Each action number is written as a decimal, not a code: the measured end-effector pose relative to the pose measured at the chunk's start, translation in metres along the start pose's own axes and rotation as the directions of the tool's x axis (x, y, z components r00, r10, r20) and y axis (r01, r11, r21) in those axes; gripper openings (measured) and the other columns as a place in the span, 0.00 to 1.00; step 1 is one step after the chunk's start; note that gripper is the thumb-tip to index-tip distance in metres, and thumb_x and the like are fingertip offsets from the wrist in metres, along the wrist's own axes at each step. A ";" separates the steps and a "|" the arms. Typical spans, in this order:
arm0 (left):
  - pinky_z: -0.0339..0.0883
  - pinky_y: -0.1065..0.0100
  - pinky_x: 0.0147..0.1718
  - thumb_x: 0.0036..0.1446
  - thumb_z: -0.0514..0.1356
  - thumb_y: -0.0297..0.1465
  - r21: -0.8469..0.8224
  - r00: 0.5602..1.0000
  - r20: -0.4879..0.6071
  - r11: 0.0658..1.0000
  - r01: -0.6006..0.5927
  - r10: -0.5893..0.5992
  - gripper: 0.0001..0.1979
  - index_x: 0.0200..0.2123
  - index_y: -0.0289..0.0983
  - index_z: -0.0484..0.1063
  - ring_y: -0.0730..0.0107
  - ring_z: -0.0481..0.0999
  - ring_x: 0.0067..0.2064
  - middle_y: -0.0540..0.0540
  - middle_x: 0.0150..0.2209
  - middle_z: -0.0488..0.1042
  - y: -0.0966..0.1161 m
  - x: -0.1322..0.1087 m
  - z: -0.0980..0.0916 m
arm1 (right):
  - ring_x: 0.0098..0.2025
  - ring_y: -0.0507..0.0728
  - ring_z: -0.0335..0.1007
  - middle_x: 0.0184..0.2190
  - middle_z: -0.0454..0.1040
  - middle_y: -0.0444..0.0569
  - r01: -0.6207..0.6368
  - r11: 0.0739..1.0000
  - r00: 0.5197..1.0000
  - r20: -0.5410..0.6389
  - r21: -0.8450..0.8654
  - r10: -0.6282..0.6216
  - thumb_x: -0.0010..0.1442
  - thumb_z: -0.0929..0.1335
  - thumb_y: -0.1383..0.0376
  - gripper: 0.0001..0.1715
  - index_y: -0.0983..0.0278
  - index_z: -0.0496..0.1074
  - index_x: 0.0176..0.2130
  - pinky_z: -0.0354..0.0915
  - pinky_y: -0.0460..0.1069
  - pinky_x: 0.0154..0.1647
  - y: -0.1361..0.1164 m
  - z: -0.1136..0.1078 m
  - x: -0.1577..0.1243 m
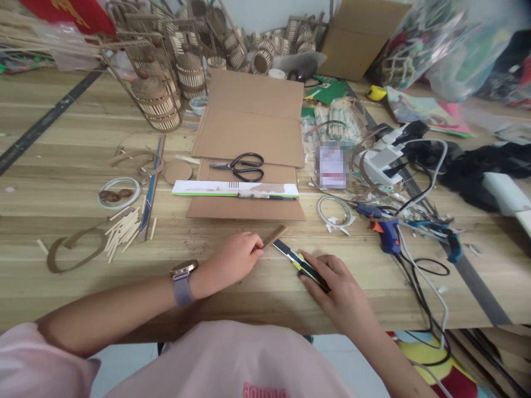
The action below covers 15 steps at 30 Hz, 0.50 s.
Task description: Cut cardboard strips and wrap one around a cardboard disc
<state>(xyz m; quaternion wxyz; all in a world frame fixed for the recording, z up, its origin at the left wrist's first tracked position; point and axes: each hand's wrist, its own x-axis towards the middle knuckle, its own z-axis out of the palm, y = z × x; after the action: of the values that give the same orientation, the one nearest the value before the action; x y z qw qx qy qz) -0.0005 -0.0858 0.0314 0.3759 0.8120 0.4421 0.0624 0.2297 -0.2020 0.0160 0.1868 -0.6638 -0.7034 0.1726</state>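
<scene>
Crafter at a pale wood-grain worktop (83, 298), both hands occupied: L hand (234, 257), fingertips clamped on a narrow, flat brown strip (275, 236), material unclear, its free end angling up & away to the right. R hand (338, 287) is wrapped round a black-and-yellow utility knife w/ a dark blade (309, 269), its tip pointing back toward L hand & right by the strip; can't tell if blade touches it. On L wrist, a round watch w/ mauve strap (182, 287).

Just beyond L hand, a small brown cardboard piece (244, 210) carries a long white strip w/ green edge (194, 188) & a slim black pen (269, 196). Farther out, black-handled metal scissors (228, 165) lie by the near edge of a large brown cardboard sheet (253, 116).

Left of L hand: a loose pile of short pale wooden sticks (124, 229), a curled flat brown band (53, 260) & a white ring (118, 207) w/ round brown pcs inside. Beyond those, slatted brown bucket-like models w/ tall frames (155, 102).

Beyond R hand, a 2nd white ring, approx. same size (319, 211); to R hand's upper right, a blue glue gun w/ orange trigger (390, 235), cords trailing over the near edge.
</scene>
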 end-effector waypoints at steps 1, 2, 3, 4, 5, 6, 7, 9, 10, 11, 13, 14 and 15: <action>0.68 0.63 0.41 0.60 0.57 0.24 0.003 1.000 -0.008 1.000 -0.002 0.002 0.06 0.33 0.37 0.73 0.61 0.77 0.41 0.45 0.37 0.79 0.002 -0.002 0.001 | 0.43 0.60 0.73 0.39 0.73 0.52 0.001 1.000 1.000 -0.001 0.005 -0.001 0.65 0.64 0.57 0.24 0.56 0.69 0.59 0.73 0.55 0.44 0.000 0.000 0.000; 0.69 0.63 0.42 0.60 0.56 0.24 0.004 1.000 -0.013 1.000 -0.002 0.002 0.06 0.34 0.37 0.73 0.61 0.77 0.42 0.45 0.38 0.78 0.003 -0.003 0.001 | 0.43 0.60 0.74 0.39 0.72 0.52 0.004 1.000 1.000 -0.006 0.012 -0.004 0.65 0.65 0.57 0.24 0.56 0.69 0.59 0.73 0.55 0.45 0.001 -0.001 0.000; 0.69 0.63 0.41 0.60 0.56 0.24 0.003 1.000 -0.016 1.000 -0.001 0.001 0.06 0.34 0.37 0.72 0.61 0.77 0.41 0.45 0.38 0.78 0.005 -0.005 0.000 | 0.43 0.60 0.74 0.39 0.73 0.52 0.009 1.000 1.000 -0.013 0.021 -0.009 0.65 0.65 0.57 0.24 0.57 0.69 0.59 0.73 0.55 0.45 0.001 -0.002 0.000; 0.69 0.63 0.41 0.61 0.56 0.25 -0.002 1.000 -0.021 1.000 -0.002 0.002 0.06 0.34 0.37 0.72 0.62 0.77 0.41 0.45 0.38 0.78 0.006 -0.007 -0.001 | 0.43 0.60 0.74 0.40 0.73 0.52 0.015 0.999 1.000 -0.021 0.030 -0.014 0.65 0.65 0.58 0.23 0.57 0.69 0.59 0.73 0.55 0.45 0.001 -0.003 0.000; 0.69 0.63 0.41 0.61 0.56 0.25 -0.010 0.999 -0.034 1.000 -0.009 0.009 0.05 0.34 0.37 0.72 0.62 0.77 0.40 0.46 0.38 0.78 0.007 -0.008 -0.003 | 0.44 0.60 0.74 0.41 0.73 0.53 0.019 0.999 0.999 -0.029 0.039 -0.018 0.65 0.65 0.58 0.23 0.57 0.69 0.59 0.73 0.55 0.45 0.002 -0.004 0.000; 0.69 0.63 0.41 0.61 0.56 0.25 -0.020 0.998 -0.054 1.000 -0.022 0.021 0.05 0.34 0.37 0.72 0.63 0.76 0.40 0.46 0.37 0.78 0.007 -0.010 -0.004 | 0.45 0.60 0.74 0.41 0.73 0.53 0.022 0.999 0.999 -0.038 0.048 -0.020 0.65 0.65 0.58 0.23 0.57 0.69 0.58 0.73 0.55 0.46 0.002 -0.004 0.000; 0.69 0.64 0.41 0.61 0.57 0.25 -0.035 0.997 -0.076 0.999 -0.036 0.033 0.05 0.34 0.38 0.72 0.63 0.76 0.40 0.47 0.37 0.78 0.007 -0.012 -0.006 | 0.46 0.61 0.74 0.42 0.73 0.53 0.025 0.998 0.999 -0.044 0.056 -0.023 0.65 0.66 0.58 0.23 0.57 0.69 0.58 0.73 0.55 0.47 0.003 -0.005 -0.001; 0.69 0.64 0.40 0.60 0.57 0.26 -0.083 0.994 -0.102 0.995 -0.046 0.037 0.05 0.34 0.38 0.72 0.64 0.76 0.39 0.48 0.36 0.78 0.006 -0.014 -0.008 | 0.47 0.61 0.74 0.43 0.73 0.53 0.029 0.997 0.998 -0.058 0.065 -0.025 0.64 0.66 0.59 0.23 0.56 0.69 0.58 0.73 0.56 0.47 0.003 -0.005 -0.002; 0.69 0.65 0.39 0.60 0.57 0.26 -0.114 0.995 -0.096 0.993 -0.038 0.027 0.05 0.34 0.38 0.72 0.64 0.76 0.38 0.48 0.36 0.78 0.006 -0.015 -0.009 | 0.47 0.61 0.74 0.43 0.73 0.53 0.030 0.997 0.997 -0.067 0.065 -0.026 0.64 0.66 0.59 0.23 0.56 0.70 0.58 0.73 0.56 0.47 0.003 -0.004 -0.002; 0.69 0.65 0.37 0.60 0.56 0.26 -0.143 0.997 -0.081 0.989 -0.023 0.011 0.05 0.34 0.38 0.72 0.65 0.76 0.37 0.48 0.35 0.78 0.005 -0.015 -0.009 | 0.47 0.61 0.74 0.43 0.73 0.53 0.032 0.998 0.997 -0.077 0.061 -0.028 0.64 0.66 0.58 0.23 0.56 0.70 0.58 0.73 0.56 0.47 0.002 -0.004 -0.002; 0.69 0.66 0.35 0.60 0.56 0.26 -0.189 0.998 -0.060 0.982 0.005 -0.017 0.05 0.34 0.38 0.71 0.66 0.76 0.35 0.49 0.34 0.78 0.003 -0.016 -0.007 | 0.46 0.61 0.74 0.42 0.73 0.53 0.030 0.999 0.995 -0.099 0.043 -0.026 0.65 0.66 0.58 0.23 0.56 0.70 0.58 0.73 0.56 0.47 0.002 -0.003 -0.003; 0.69 0.66 0.36 0.60 0.56 0.26 -0.201 0.998 -0.063 0.979 0.009 -0.022 0.05 0.34 0.38 0.71 0.66 0.76 0.35 0.49 0.34 0.77 0.002 -0.017 -0.005 | 0.46 0.61 0.73 0.42 0.73 0.53 0.026 0.999 0.994 -0.110 0.034 -0.022 0.65 0.66 0.58 0.23 0.56 0.70 0.58 0.73 0.55 0.47 0.002 -0.003 -0.003; 0.69 0.66 0.36 0.61 0.56 0.27 -0.210 0.997 -0.072 0.978 0.009 -0.025 0.04 0.34 0.38 0.70 0.66 0.76 0.36 0.48 0.35 0.77 0.002 -0.018 -0.004 | 0.45 0.60 0.73 0.42 0.72 0.53 0.023 0.999 0.993 -0.118 0.025 -0.020 0.65 0.65 0.58 0.22 0.56 0.70 0.58 0.73 0.55 0.46 0.001 -0.003 -0.003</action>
<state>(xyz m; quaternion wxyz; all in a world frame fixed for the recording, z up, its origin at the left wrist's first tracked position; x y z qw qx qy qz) -0.0118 -0.0980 0.0392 0.4431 0.7611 0.4538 0.1356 0.2324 -0.2049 0.0176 0.2386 -0.6625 -0.6960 0.1404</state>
